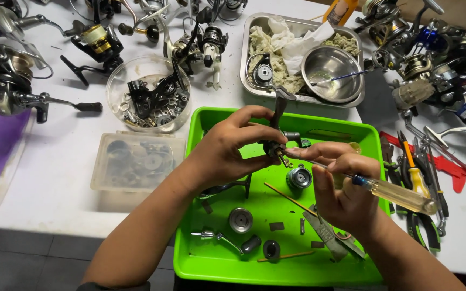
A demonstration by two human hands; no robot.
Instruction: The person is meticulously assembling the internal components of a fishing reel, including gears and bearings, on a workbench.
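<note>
Left hand (227,145) has its fingers clamped on a small dark metal fishing-reel body (274,141), held up over the middle of the bright green plastic tray (211,264), w/ the reel's grey stem sticking up past the tray's back edge. Right hand (341,186) has fingers wrapped tight round a screwdriver w/ clear yellow handle (400,195); shaft runs left, tip touching the reel body's underside. Handle end juts past the tray's right rim, over a row of pliers and hand tools (424,178) on the white worktop (44,178). Below the hands in the tray: a round silver spool (299,176), a silver cap (241,220), a crank arm, thin wooden sticks, small dark bits; front-left corner of the tray has the most free floor. Left of tray, just beside its rim, a clear rectangular plastic box of parts (136,161); behind that a round clear bowl of black parts (148,94). Behind tray, nearly touching, a steel pan w/ rags and a steel bowl (330,67). Assembled reels crowd the far and right edges; tray front overhangs the worktop edge.
</note>
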